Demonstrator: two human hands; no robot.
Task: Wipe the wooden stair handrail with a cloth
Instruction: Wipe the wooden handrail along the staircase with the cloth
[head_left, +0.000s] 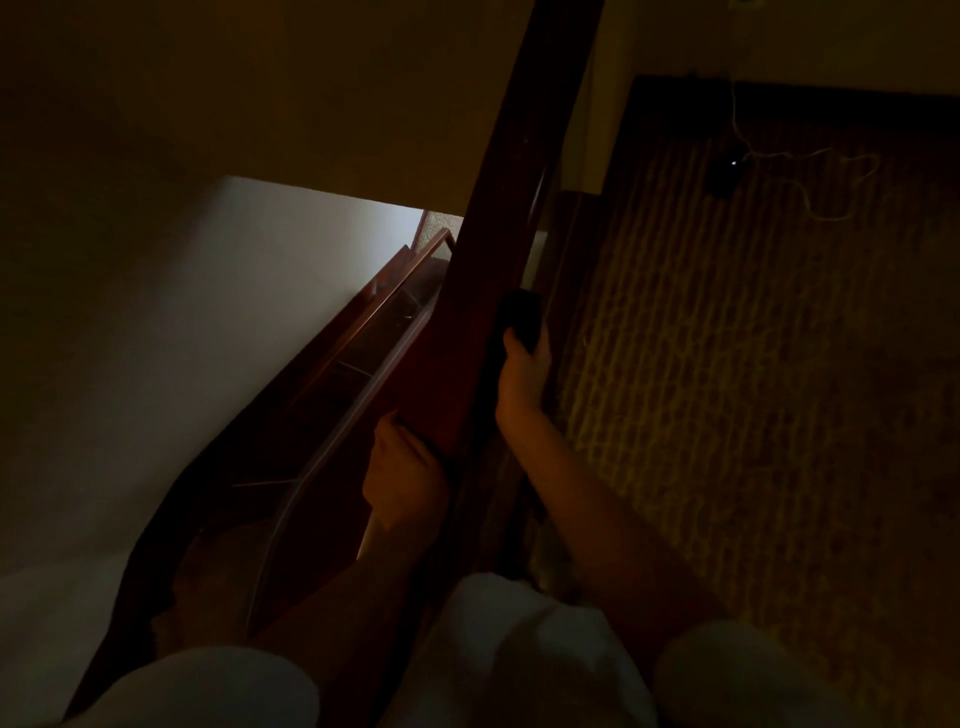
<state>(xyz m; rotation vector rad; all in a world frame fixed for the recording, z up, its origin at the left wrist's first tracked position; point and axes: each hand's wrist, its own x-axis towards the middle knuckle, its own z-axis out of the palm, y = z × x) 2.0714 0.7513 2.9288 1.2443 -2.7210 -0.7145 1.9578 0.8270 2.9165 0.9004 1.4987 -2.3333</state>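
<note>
Both hands are on the wooden handrail (498, 218), which runs as a dark, reddish band from the top of the frame down toward the person's chest. The right hand (522, 376) is raised on a nearly straight forearm that reaches up along the rail's right side. Its fingers are curled round a dark cloth (519, 314), holding it bunched against the rail's right edge. The cloth shows as a rounded dark lump just above the fingertips.

The left hand (408, 465) sits lower, on the rail's left side, with the wrist bent upward. It grasps the rail's edge, though the dim light and the rail hide most of its fingers. Pale sleeves (519, 629) cover both upper arms at the bottom of the frame.

Left of the rail, a lower flight's rail (387, 299) slants down beside a white wall (208, 322). To the right lies a patterned carpet (753, 389), with a thin pale cord (795, 179) trailing across it near a small dark object (724, 174) that shows a point of light.

No brand, label or writing can be read in the gloom.
</note>
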